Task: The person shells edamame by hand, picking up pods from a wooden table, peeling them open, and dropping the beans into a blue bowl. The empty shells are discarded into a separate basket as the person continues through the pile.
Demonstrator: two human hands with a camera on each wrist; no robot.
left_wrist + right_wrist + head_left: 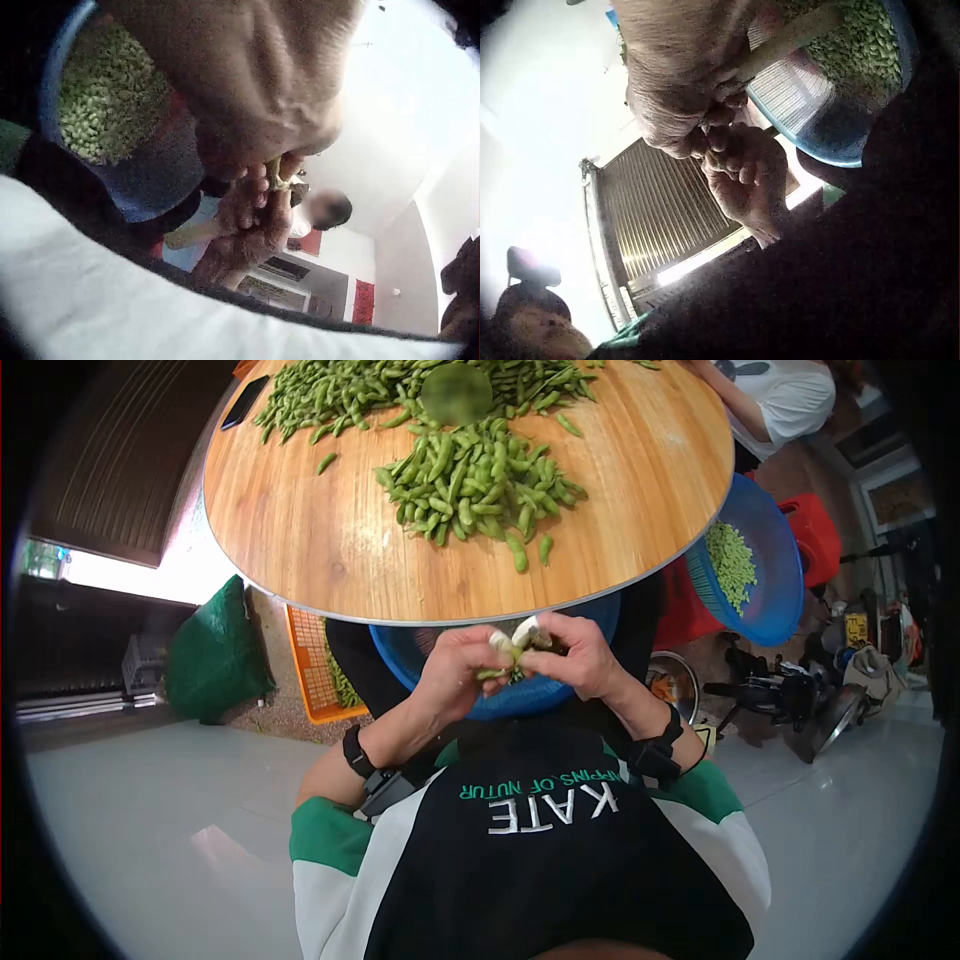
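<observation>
Both hands meet over a blue basin at the near edge of the round wooden table. My left hand pinches a green soybean pod between thumb and fingers. From the other side, my right hand grips the same pod, its fingertips close against the left ones. White wrappings show at the fingertips. In the left wrist view, shelled green beans lie in the basin below. Fingers hide much of the pod.
A pile of soybean pods lies on the table, with a larger heap behind. Left stand an orange crate and a green sack. Another blue basin of beans is at right. Another person sits at the far right.
</observation>
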